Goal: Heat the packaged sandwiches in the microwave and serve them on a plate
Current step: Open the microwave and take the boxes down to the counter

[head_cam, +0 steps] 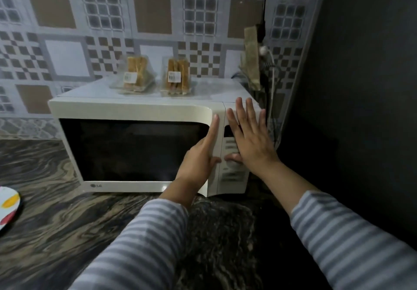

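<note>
Head view: two packaged sandwiches (155,75) stand on the microwave (135,109), above and behind the hands. A plate (8,208) lies far to their left. Left hand (198,159) points one finger along the door edge; right hand (248,138) lies spread, flat on the control panel (232,172).

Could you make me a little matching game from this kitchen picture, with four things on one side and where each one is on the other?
Things:
1. two clear plastic sandwich packs
2. colourful patterned plate
3. left hand
4. right hand

Places:
A. flat against the control panel
B. on top of the white microwave
C. at the door's right edge
D. on the dark counter, far left

Pairs: 1-B, 2-D, 3-C, 4-A
</note>
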{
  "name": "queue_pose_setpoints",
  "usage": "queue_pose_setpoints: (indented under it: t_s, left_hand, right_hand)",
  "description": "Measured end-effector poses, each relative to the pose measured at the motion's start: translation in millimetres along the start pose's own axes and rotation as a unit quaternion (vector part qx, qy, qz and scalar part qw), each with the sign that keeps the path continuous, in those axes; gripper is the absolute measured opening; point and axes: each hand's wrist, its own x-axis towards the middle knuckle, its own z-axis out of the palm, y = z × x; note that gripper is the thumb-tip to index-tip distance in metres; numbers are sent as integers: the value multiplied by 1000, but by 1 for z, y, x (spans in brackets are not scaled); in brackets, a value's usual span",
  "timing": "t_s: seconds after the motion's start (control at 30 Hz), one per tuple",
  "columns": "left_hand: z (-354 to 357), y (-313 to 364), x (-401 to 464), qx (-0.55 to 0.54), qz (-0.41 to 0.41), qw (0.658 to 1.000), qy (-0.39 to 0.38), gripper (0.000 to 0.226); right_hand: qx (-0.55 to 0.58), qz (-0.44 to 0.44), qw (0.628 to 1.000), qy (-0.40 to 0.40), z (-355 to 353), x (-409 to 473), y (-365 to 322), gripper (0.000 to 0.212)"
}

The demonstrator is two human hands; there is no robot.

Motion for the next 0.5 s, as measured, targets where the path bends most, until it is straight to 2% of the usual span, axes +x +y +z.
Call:
queue_pose_setpoints:
  t_s: [0.17,0.37,0.5]
  left_hand:
    - [-4,3,-1,9,-16,1000,-11,118]
    - [0,13,-7,8,-39,999,34,123]
    - [-7,16,-21,11,-33,999,15,118]
  right_hand:
    - [-13,0,1000,-1,2,-2,1,140]
    - [-56,20,998,-12,-5,-3,-5,142]
    - [-39,14,999,-35,-11,0,-7,137]
